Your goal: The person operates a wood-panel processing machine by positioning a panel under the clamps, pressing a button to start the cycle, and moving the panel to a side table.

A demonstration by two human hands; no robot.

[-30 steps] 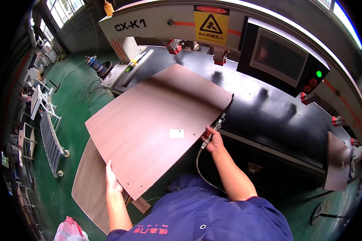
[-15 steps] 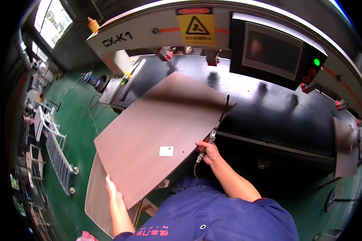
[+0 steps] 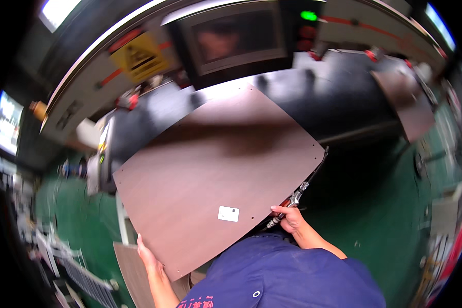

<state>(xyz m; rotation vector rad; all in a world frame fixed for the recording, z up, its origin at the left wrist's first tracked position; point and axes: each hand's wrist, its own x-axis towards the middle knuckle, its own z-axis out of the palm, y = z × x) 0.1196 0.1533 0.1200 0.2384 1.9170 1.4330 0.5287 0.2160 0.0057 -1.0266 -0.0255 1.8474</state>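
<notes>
A large flat brown panel (image 3: 205,169) is held between my two hands in front of my body. It bears a white label (image 3: 228,213) and several small holes near its corners and edges. My left hand (image 3: 151,261) grips the left edge by the near corner, its fingers partly hidden under the board. With its thumb on top, my right hand (image 3: 291,219) holds the near right edge. That same hand also has an air blow gun (image 3: 295,197) with a thin black nozzle, lying along the panel's edge.
Beyond the panel stands a machine with a black worktable (image 3: 344,97) and a screen (image 3: 233,38) above it. Another brown panel (image 3: 405,105) lies at the table's right end. A further board (image 3: 133,272) stands below my left hand. A metal rack (image 3: 87,274) is at lower left.
My view has turned to the right, so the machine and screen now appear further left. The panel has turned and swung right with my hands, and its far corner now overlaps the worktable below the screen.
</notes>
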